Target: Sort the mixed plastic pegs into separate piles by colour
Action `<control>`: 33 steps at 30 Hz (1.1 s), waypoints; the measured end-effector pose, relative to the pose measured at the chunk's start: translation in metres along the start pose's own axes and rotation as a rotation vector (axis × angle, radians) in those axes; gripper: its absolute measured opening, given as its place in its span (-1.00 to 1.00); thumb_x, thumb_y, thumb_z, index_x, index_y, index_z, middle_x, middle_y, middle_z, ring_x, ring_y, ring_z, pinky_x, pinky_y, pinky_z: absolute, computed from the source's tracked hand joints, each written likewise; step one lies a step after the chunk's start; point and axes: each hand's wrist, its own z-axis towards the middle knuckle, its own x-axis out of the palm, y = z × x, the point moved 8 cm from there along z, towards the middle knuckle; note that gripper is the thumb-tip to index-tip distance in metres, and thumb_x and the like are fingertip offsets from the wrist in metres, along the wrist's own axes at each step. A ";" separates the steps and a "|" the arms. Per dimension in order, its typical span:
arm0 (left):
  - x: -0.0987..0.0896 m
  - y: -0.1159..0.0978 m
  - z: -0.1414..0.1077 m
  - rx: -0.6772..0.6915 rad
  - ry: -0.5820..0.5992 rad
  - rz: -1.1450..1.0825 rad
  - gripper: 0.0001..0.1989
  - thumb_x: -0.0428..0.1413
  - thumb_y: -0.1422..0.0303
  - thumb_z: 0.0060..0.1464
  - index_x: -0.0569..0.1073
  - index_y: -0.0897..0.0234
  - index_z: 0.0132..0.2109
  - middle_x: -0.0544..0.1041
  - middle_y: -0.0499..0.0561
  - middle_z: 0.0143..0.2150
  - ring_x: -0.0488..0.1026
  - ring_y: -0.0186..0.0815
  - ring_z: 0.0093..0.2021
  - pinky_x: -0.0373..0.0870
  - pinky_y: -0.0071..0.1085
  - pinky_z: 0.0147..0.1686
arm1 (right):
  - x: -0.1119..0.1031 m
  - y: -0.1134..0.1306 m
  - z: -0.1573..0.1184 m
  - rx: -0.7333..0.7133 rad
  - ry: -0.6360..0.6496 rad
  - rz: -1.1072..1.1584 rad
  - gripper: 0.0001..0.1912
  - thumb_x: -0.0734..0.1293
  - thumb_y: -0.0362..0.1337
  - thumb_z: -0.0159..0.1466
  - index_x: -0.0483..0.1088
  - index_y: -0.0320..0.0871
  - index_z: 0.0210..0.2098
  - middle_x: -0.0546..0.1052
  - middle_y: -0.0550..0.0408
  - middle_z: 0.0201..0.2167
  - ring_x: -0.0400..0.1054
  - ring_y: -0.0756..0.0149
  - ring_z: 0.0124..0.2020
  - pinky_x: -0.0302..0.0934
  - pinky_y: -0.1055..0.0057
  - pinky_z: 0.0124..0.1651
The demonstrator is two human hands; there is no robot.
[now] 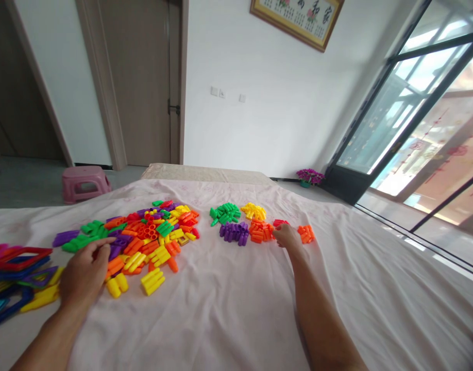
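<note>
On the near left of the pale cloth, the left hand is at the edge of a large mixed pile of plastic pieces. Its fingers are bent beside a purple piece, but I cannot tell whether they grasp it.

Farther to the right, the right hand has its fingers curled over some red pieces; whether one is pinched there, I cannot tell. Just left of this hand lies an orange heap, and next to that, a purple heap. Behind them, on the far side, are a green heap and a yellow heap. To the right of the hand is a smaller orange group. At the far left edge of the scene, flat coloured frames are stacked.
</note>
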 end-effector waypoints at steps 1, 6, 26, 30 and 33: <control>0.000 0.000 0.000 -0.002 -0.002 -0.004 -0.62 -0.06 0.14 0.23 0.55 0.10 0.02 0.58 0.02 0.00 0.43 -0.19 -0.21 0.22 -0.39 -0.35 | 0.005 0.001 0.001 -0.008 0.033 0.028 -0.90 0.36 -0.28 0.05 0.49 -0.18 -0.48 0.50 0.09 -0.62 0.47 0.28 -0.53 0.30 0.46 -0.41; -0.001 -0.002 -0.001 -0.008 -0.020 -0.013 -0.63 -0.04 0.16 0.22 0.56 0.11 0.02 0.58 0.02 -0.02 0.43 -0.20 -0.24 0.22 -0.39 -0.36 | 0.017 0.001 0.002 -0.010 0.122 0.161 -0.84 0.34 -0.23 0.11 0.47 -0.19 -0.37 0.53 0.07 -0.58 0.46 0.32 -0.57 0.31 0.51 -0.52; -0.006 -0.007 -0.006 0.051 -0.129 -0.179 -0.67 -0.02 0.21 0.20 0.57 0.14 -0.06 0.60 0.02 0.00 0.50 -0.14 -0.03 0.38 -0.27 -0.04 | 0.016 0.157 -0.099 -0.723 -0.031 0.365 -0.72 0.23 -0.10 0.33 0.48 -0.14 -0.28 0.53 0.11 -0.47 0.37 0.31 -0.45 0.17 0.43 -0.38; -0.007 -0.010 -0.007 0.048 -0.123 -0.181 -0.68 -0.03 0.23 0.19 0.58 0.15 -0.09 0.60 0.02 -0.01 0.50 -0.15 -0.03 0.37 -0.29 -0.04 | 0.055 0.226 -0.191 -1.124 0.137 0.306 -0.76 0.27 -0.34 0.33 0.47 -0.10 -0.04 0.59 0.01 -0.12 0.42 0.20 -0.09 0.28 0.28 -0.01; -0.007 -0.010 -0.007 0.046 -0.106 -0.172 -0.67 -0.03 0.22 0.20 0.58 0.15 -0.07 0.59 0.03 -0.01 0.49 -0.15 -0.03 0.37 -0.29 -0.05 | 0.079 0.259 -0.237 -1.332 0.200 0.205 -0.55 0.27 -0.44 0.31 0.35 -0.10 0.18 0.50 -0.04 0.12 0.30 0.16 0.13 0.20 0.19 0.18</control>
